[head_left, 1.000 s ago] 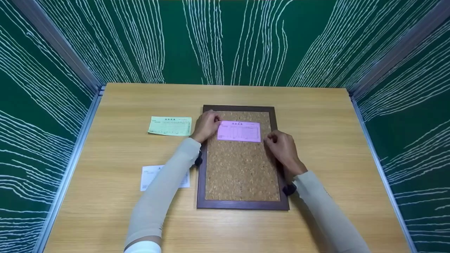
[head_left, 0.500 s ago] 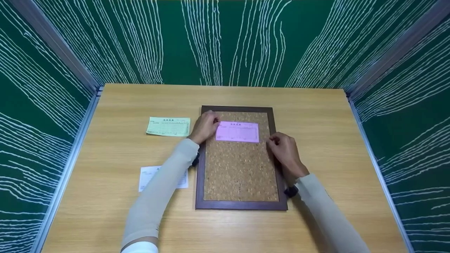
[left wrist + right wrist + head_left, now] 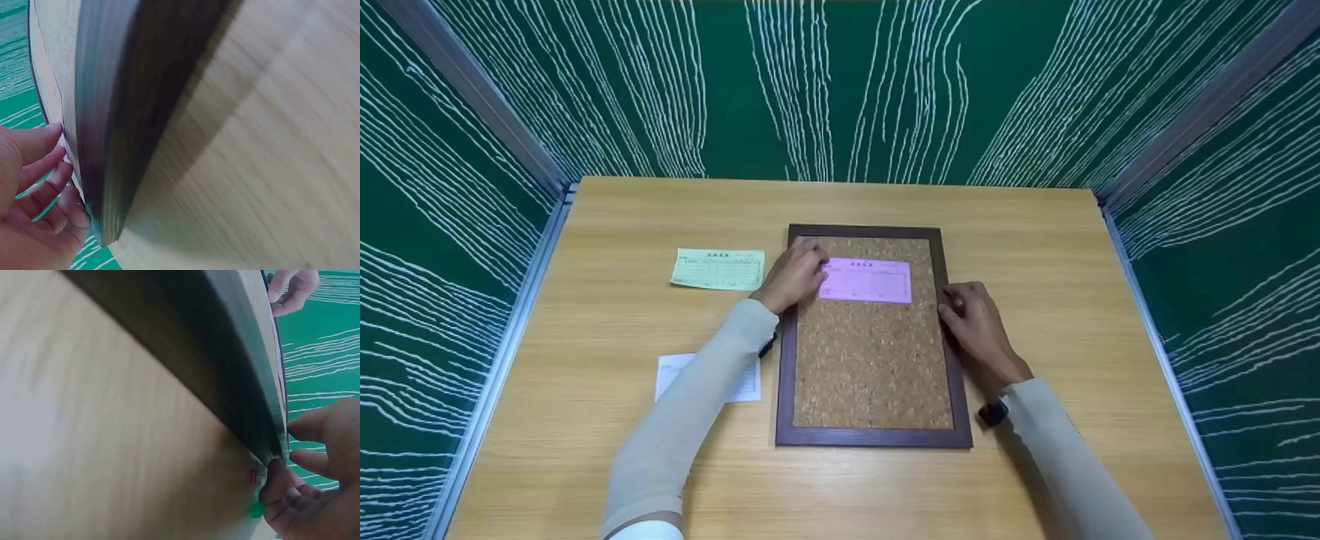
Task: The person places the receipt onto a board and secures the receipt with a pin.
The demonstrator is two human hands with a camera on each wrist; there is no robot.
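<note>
In the head view a pink printed slip (image 3: 865,282) lies on the upper part of a cork board (image 3: 874,360) with a dark frame. My left hand (image 3: 795,274) reaches over the frame's left side, its fingertips right at the slip's left edge. Loosely bent fingers (image 3: 42,138) show beside the board in the left wrist view. My right hand (image 3: 979,322) is at the frame's right side, its thumb and forefinger near the edge. In the right wrist view a small round green piece (image 3: 256,511) and a small red piece (image 3: 253,476) show beside its curled fingers; I cannot tell whether they are held.
A green printed slip (image 3: 718,269) lies on the wooden table (image 3: 615,315) left of the board. Nearer the front, a white slip (image 3: 746,382) is partly hidden under the left sleeve (image 3: 682,420). Green walls (image 3: 847,90) with white lines stand around the table.
My right hand has drawn back to the right, from beside the pink slip to the frame's edge. The left hand stays at the slip's left edge, its fingers slightly shifted.
</note>
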